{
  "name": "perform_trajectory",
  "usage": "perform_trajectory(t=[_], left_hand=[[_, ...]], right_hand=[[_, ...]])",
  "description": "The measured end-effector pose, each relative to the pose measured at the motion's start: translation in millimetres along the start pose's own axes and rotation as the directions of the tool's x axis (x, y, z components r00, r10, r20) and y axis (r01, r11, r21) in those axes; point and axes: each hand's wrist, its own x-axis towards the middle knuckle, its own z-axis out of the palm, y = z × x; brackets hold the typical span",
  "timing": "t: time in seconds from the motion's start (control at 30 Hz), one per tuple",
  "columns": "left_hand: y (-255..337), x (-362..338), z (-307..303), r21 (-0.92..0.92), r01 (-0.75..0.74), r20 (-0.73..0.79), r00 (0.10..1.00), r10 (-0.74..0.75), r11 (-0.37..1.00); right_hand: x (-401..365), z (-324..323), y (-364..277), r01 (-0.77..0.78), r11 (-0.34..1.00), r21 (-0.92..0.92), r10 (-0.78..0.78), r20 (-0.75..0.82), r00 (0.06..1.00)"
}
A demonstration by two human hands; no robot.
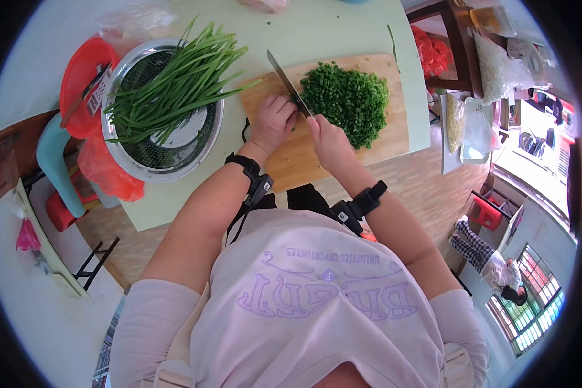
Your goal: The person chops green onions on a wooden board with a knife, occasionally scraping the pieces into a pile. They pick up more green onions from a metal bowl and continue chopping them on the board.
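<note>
My right hand (330,141) is wrapped round the handle of a knife (287,81), whose blade points up and to the left over the wooden cutting board (291,167). Just left of the blade, my left hand (273,121) has its fingers curled on the board, around a bit of green stalk that is mostly hidden. A heap of chopped green chives (349,100) lies on the board, right of the blade. Long uncut chives (174,87) rest in a metal colander (216,139) at the left of the table.
The pale green table (252,39) bears the board and colander. A red basin (77,81) and a light blue chair (55,161) are at the left. Red plastic bags (431,55) lie at the right. Another person (491,258) stands far off at the right.
</note>
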Motion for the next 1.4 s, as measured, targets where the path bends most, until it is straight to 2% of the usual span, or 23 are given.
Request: perform_trajectory(t=[0.07, 0.4, 0.5, 0.57, 0.7, 0.8, 0.87, 1.4], left_hand=[[-1.8, -1.8, 2.2, -0.006, 0.015, 0.021, 1.0, -0.015, 1.0], [1.9, 0.4, -1.2, -0.014, 0.018, 0.008, 1.0, -0.018, 1.0], [3.1, 1.9, -1.5, -0.027, 0.012, 0.0, 1.0, -0.012, 1.0], [2.7, 2.7, -0.9, -0.033, -0.007, -0.03, 1.0, 0.006, 0.999], [4.0, 4.4, -3.7, -0.046, -0.032, -0.052, 0.998, 0.029, 0.998], [5.9, 2.9, -3.1, -0.051, -0.01, -0.056, 0.998, 0.007, 0.999], [4.9, 0.4, -2.7, -0.027, 0.018, -0.017, 1.0, -0.019, 0.999], [3.5, -0.7, -2.8, -0.043, 0.004, -0.03, 1.0, -0.005, 0.999]], right_hand=[[7.2, 5.3, -3.4, 0.047, 0.999, 0.022, -0.046, -0.058, 0.997], [22.3, 0.6, -4.0, 0.058, 0.988, 0.143, -0.05, -0.06, 0.997], [7.4, -2.9, 6.4, 0.012, 0.986, 0.167, -0.002, -0.057, 0.998], [-2.9, -7.9, 9.2, -0.09, 0.974, 0.209, 0.103, -0.05, 0.993], [-10.6, -15.3, 8.3, -0.109, 0.976, 0.19, 0.122, -0.056, 0.991], [-16.3, -16.5, 5.9, -0.037, 0.991, 0.125, 0.044, -0.049, 0.998], [-18.8, -19.7, 1.2, -0.049, 0.993, 0.103, 0.048, 0.015, 0.999], [-23.3, -14.0, -5.5, 0.01, 1.0, -0.029, -0.01, 0.005, 1.0]])
